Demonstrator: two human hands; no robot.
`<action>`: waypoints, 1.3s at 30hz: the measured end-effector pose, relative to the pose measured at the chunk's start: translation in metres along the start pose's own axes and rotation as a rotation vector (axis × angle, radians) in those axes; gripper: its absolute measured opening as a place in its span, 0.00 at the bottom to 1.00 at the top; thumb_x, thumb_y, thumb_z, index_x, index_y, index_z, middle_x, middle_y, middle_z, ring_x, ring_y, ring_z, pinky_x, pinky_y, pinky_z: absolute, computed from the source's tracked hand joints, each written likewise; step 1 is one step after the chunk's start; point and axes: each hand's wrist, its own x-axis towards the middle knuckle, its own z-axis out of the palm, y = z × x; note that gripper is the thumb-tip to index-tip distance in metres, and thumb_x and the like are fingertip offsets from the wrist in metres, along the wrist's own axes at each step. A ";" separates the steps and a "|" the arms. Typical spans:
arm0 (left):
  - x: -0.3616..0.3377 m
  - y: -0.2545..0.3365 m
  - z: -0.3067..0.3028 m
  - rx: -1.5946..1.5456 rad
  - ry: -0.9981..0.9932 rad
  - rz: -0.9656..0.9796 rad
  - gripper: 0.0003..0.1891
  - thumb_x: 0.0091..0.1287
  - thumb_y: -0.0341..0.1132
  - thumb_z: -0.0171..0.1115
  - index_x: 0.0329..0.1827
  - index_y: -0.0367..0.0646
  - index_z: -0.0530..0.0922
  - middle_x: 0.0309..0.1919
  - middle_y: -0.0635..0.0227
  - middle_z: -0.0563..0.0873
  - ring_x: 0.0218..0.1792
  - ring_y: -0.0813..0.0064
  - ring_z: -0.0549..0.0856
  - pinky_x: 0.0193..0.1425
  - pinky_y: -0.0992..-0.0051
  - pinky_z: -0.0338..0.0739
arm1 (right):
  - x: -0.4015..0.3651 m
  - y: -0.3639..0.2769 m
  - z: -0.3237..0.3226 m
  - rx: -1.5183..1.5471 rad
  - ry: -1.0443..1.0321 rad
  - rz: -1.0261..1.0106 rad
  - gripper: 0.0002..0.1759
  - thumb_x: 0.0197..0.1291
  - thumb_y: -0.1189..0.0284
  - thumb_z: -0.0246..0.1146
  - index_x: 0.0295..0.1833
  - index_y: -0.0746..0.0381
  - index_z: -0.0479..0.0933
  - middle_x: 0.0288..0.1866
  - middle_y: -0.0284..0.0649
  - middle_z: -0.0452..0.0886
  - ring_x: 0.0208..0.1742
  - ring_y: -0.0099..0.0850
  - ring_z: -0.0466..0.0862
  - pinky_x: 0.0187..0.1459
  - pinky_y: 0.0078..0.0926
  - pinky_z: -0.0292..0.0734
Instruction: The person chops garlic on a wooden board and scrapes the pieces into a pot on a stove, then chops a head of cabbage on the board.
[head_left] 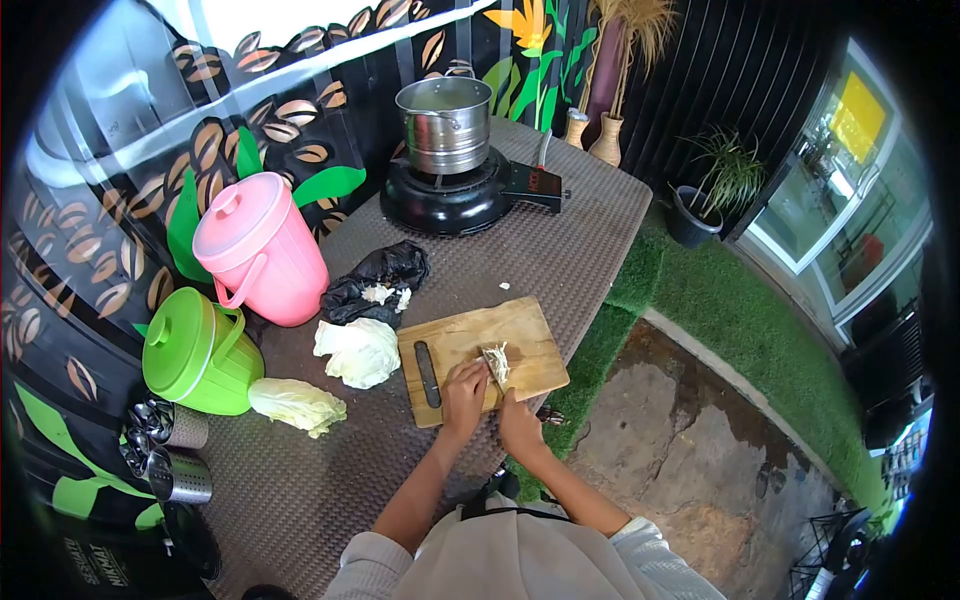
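A wooden cutting board [455, 338] with a dark slot-shaped handle hole lies near the table edge. Thin pale cabbage shreds [497, 360] are heaped on it. My left hand [465, 395] is closed over the board, its fingertips at the shreds' left side, pressing on cabbage mostly hidden beneath them. Just to the right, at the board's near edge, my right hand [520, 425] is closed around what looks like a knife; its handle is covered by the fingers and little of the blade shows. Left of the board sit a pale cabbage [360, 353] and a longer cabbage piece [297, 404].
A black plastic bag [375, 285] with white scraps lies behind the cabbage. Pink [265, 250] and green [205, 350] lidded pails line the wall side, near metal utensil cups [180, 475]. A steel pot [445, 125] stands on a black gas stove [447, 195] at the far end.
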 end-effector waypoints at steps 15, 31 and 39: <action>0.000 0.002 -0.003 -0.040 -0.048 -0.052 0.10 0.61 0.28 0.65 0.43 0.32 0.85 0.46 0.55 0.86 0.53 0.57 0.81 0.57 0.64 0.76 | 0.022 0.005 -0.011 0.047 -0.039 -0.102 0.16 0.64 0.73 0.52 0.53 0.74 0.65 0.39 0.64 0.82 0.42 0.56 0.85 0.42 0.50 0.81; 0.002 0.007 -0.007 0.042 -0.079 -0.025 0.12 0.62 0.29 0.63 0.46 0.32 0.84 0.48 0.56 0.85 0.52 0.58 0.81 0.58 0.64 0.76 | 0.036 0.003 -0.025 0.034 -0.094 -0.090 0.21 0.53 0.78 0.63 0.51 0.73 0.65 0.43 0.65 0.80 0.46 0.58 0.83 0.46 0.50 0.81; -0.001 -0.001 -0.002 0.002 -0.017 0.003 0.11 0.62 0.28 0.64 0.45 0.32 0.84 0.46 0.54 0.86 0.51 0.56 0.81 0.56 0.64 0.76 | 0.003 0.002 0.001 0.133 0.048 -0.005 0.13 0.62 0.76 0.53 0.51 0.69 0.64 0.40 0.67 0.80 0.45 0.59 0.83 0.46 0.50 0.80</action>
